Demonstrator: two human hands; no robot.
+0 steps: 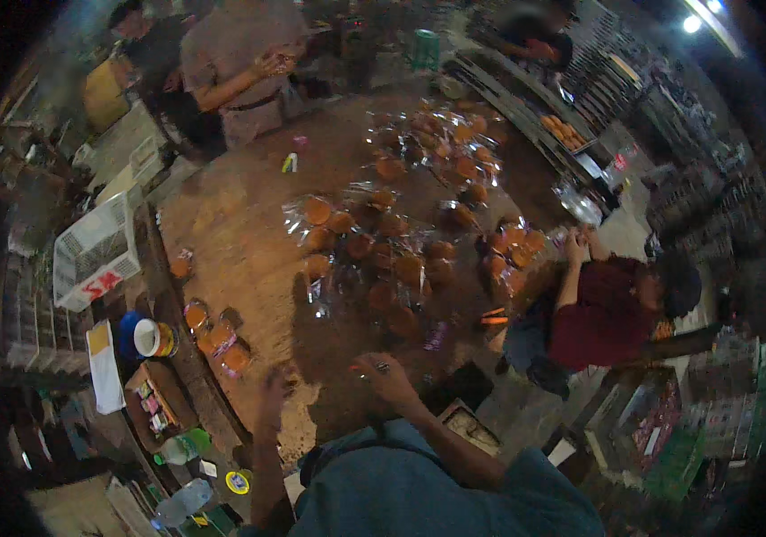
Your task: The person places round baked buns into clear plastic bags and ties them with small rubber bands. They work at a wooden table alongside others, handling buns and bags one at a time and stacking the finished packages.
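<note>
Over the near edge of the brown table (pixel 248 210) are both my hands. My left hand (pixel 275 387) holds nothing that I can see; its fingers are loosely bent and apart, a little blurred. To its right, my right hand (pixel 388 376) has its fingers drawn together, with a small shiny bit at the fingertips that is too small to name. Beyond them lie many round orange-brown cakes (pixel 317 211) in clear plastic wrappers, spread across the table's middle. Left of my left hand, near the table's side, sits a small group of wrapped cakes (pixel 218 339).
A person in a dark red shirt (pixel 602 309) works on the right beside a wrapped pile (pixel 513 246). Others stand at the far side. Along the left are a white crate (pixel 96 246), a tub (pixel 154 338), a cardboard box (pixel 157 407) and a green bottle (pixel 182 447).
</note>
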